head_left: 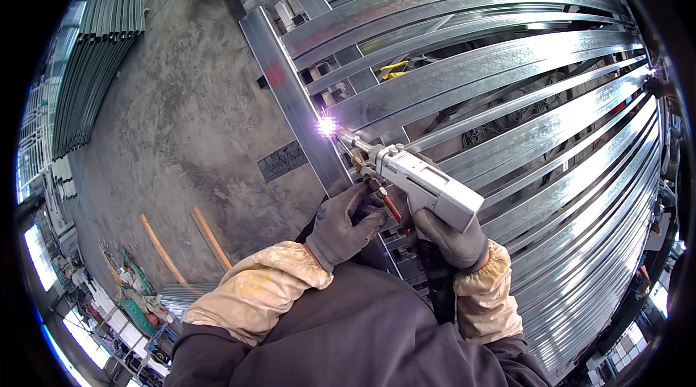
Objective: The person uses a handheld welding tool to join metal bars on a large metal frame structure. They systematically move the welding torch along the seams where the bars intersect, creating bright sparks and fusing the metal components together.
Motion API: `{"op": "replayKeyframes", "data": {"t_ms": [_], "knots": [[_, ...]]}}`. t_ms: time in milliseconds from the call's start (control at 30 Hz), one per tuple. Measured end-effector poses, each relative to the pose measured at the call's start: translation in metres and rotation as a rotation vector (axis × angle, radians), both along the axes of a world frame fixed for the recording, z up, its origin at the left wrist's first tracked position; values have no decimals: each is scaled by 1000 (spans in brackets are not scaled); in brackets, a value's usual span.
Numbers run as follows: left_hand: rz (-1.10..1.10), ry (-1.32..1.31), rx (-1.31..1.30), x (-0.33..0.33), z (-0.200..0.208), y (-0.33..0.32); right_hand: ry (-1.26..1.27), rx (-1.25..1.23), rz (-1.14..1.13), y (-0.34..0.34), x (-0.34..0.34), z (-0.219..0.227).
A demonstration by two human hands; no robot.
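Observation:
My gloved right hand (455, 240) is closed round the grip of a silver handheld welding gun (428, 182). The gun's nozzle points up and left, and a bright violet-white arc glows at its tip. That glow sits where a long steel end beam (290, 89) meets the end of a crosswise steel profile (391, 97). Just below the nozzle, my gloved left hand (344, 224) has its fingers curled in beside a brass fitting and a thin red tube (392, 207) under the gun. What lies inside those fingers is hidden. Tan cuffs cover both my wrists.
Many parallel galvanised profiles (565, 220) form a slatted frame on the right, with gaps between them. Stacked steel profiles (116, 2) stand far left. Two wooden strips (210, 237) lie on the concrete floor (181, 111). A second violet glow (652, 72) shows at the far right.

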State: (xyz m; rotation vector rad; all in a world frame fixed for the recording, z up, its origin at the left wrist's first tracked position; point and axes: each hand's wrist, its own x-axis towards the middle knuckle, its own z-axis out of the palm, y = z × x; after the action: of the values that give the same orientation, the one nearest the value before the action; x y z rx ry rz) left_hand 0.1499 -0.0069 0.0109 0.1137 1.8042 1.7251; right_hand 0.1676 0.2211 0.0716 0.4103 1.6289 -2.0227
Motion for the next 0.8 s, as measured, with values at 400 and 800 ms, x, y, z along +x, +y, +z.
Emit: {"op": "replayKeyframes", "data": {"t_ms": [400, 800], "knots": [[-6, -75, 12, 1, -2, -1, -39, -18, 22, 2, 0, 1], [-30, -80, 20, 0, 0, -2, -65, -36, 14, 1, 1, 3]]}}
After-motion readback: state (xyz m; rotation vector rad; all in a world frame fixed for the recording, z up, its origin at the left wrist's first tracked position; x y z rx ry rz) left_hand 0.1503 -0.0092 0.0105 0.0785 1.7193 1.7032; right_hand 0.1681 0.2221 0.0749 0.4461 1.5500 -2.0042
